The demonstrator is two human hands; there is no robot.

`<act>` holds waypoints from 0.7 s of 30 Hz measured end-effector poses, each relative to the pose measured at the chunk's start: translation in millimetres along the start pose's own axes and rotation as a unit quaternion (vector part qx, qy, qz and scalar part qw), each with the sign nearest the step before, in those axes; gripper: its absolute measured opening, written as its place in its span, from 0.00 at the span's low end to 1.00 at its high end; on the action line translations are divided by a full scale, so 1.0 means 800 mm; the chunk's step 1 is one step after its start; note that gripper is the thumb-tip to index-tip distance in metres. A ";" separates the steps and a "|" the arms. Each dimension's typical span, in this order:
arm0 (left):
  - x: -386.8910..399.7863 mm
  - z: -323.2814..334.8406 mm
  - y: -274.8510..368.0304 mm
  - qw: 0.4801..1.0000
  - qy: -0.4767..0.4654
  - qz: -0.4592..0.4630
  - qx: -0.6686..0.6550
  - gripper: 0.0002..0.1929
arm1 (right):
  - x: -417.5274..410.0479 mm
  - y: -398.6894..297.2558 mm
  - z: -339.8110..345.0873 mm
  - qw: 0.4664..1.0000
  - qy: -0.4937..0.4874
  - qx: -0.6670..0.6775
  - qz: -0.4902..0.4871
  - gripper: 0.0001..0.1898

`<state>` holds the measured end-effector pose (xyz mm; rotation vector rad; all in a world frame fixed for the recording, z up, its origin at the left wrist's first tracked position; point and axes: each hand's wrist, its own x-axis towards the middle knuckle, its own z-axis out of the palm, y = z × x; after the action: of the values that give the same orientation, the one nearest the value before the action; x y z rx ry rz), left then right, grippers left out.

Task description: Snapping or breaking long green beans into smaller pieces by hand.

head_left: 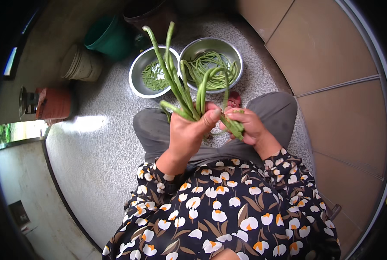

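My left hand grips a bunch of long green yardlong beans that fan out and droop above the knuckles. Close beside it, my right hand is closed around short bean pieces, with the ends of the bunch at its fingers. Beyond my hands stand two round metal basins, side by side. The left basin holds short cut bean pieces. In the right basin lie coiled whole beans. Beans in my left hand partly cover both basins.
A green bucket and stacked pale buckets stand at the far left, near a red container. Tiled brown wall panels rise on the right. Between my knees and the right basin is a red shoe on the speckled floor.
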<state>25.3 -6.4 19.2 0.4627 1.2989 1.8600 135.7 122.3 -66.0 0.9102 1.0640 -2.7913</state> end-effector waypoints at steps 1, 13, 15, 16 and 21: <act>0.007 -0.006 -0.004 0.999 -0.009 -0.013 -0.049 0.08 | -0.006 -0.006 0.000 0.994 -0.048 0.099 0.012 0.09; 0.010 -0.014 -0.020 0.998 0.003 -0.054 -0.014 0.08 | -0.056 -0.047 0.038 0.982 -0.131 0.100 0.094 0.09; 0.009 -0.016 -0.019 0.998 0.009 -0.040 0.038 0.07 | -0.056 -0.045 0.040 0.986 -0.108 0.084 0.094 0.09; 0.008 -0.016 -0.018 0.996 0.014 -0.026 0.090 0.06 | -0.056 -0.044 0.041 0.990 -0.085 0.069 0.094 0.09; -0.001 -0.017 -0.037 0.941 -0.044 0.149 0.302 0.02 | -0.028 -0.022 0.031 0.995 0.000 -0.102 0.008 0.09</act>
<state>28.7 -10.7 -12.8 1.1025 1.8124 1.6156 138.2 116.4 -28.8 0.8898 1.3063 -2.6068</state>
